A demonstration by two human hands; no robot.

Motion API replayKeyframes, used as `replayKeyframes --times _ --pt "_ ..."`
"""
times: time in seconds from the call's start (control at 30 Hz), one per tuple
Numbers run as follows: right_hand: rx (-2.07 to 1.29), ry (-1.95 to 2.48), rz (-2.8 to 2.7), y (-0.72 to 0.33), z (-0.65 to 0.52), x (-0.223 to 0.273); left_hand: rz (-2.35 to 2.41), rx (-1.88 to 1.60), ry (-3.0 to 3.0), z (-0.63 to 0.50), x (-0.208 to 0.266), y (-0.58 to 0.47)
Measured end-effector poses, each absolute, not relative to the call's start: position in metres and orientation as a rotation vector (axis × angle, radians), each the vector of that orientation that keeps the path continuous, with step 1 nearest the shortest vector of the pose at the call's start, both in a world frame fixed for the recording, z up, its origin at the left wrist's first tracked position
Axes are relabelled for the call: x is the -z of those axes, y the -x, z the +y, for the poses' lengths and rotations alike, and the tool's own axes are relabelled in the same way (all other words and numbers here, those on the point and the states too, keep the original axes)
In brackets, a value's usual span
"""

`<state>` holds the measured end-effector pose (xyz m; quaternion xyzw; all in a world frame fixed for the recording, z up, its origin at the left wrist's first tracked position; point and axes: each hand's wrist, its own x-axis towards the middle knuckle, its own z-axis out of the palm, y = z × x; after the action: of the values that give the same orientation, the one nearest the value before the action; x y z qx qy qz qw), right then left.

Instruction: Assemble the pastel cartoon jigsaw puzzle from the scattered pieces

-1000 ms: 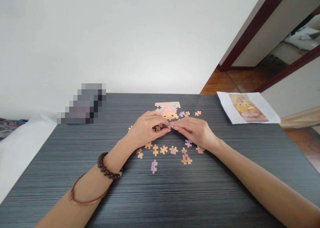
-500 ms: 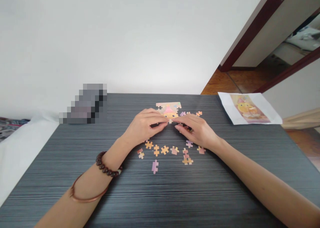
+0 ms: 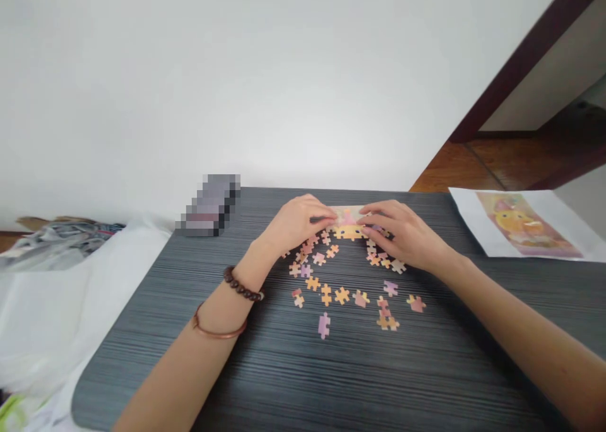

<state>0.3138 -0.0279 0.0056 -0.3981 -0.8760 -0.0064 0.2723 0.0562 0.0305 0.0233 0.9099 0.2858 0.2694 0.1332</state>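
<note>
A partly joined jigsaw puzzle (image 3: 349, 230) lies near the table's back edge and shows a yellow face with a pink hat. My left hand (image 3: 302, 222) has its thumb and fingers pinched together at the puzzle's left edge. On the other side, my right hand (image 3: 402, 230) closes its bent fingers on the right edge, covering part of it. Loose pieces lie around and in front of the puzzle: an orange piece (image 3: 341, 295), a purple piece (image 3: 324, 325), a pink piece (image 3: 416, 304) and several others.
A printed sheet (image 3: 473, 230) with the same yellow figure lies on the right of the dark table (image 3: 293, 381). At the back left sits a pixelated dark object (image 3: 208, 208). A white wall (image 3: 303, 91) rises behind; white cloth (image 3: 113, 280) is beyond the left edge.
The view has turned left, so the table appears further right. Both hands have moved back from the puzzle's lower edge to its sides, uncovering the yellow face and more loose pieces.
</note>
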Motion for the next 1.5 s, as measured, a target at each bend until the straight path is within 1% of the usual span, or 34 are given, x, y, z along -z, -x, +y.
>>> replayKeyframes --times 0.07,0.2,0.37,0.53,0.8,1.0,1.23,1.5 --pt "0.022 1.077 -2.298 -0.315 -0.017 -0.003 0.840 -0.750 -2.589 0.038 -0.025 -0.057" --pt "-0.041 1.071 -2.178 -0.324 -0.006 0.002 0.872 -0.918 -2.522 0.046 -0.022 -0.057" --pt "-0.153 1.058 -2.168 -0.332 -0.010 0.002 0.813 -1.028 -2.471 0.049 -0.012 -0.052" --pt "-0.283 1.060 -2.213 -0.333 -0.010 0.001 0.768 -1.011 -2.343 0.052 -0.004 -0.048" --pt "-0.473 1.112 -2.116 -0.340 -0.004 0.003 0.732 -0.985 -2.547 0.056 0.001 -0.046" --pt "-0.460 1.132 -2.163 -0.336 -0.005 0.001 0.718 -0.982 -2.670 0.055 0.002 -0.047" --pt "-0.388 1.133 -2.208 -0.334 -0.006 0.001 0.726 -0.872 -2.733 0.055 0.001 -0.046" --pt "-0.381 1.141 -2.216 -0.333 -0.005 0.001 0.721 -0.812 -2.865 0.054 0.000 -0.045"
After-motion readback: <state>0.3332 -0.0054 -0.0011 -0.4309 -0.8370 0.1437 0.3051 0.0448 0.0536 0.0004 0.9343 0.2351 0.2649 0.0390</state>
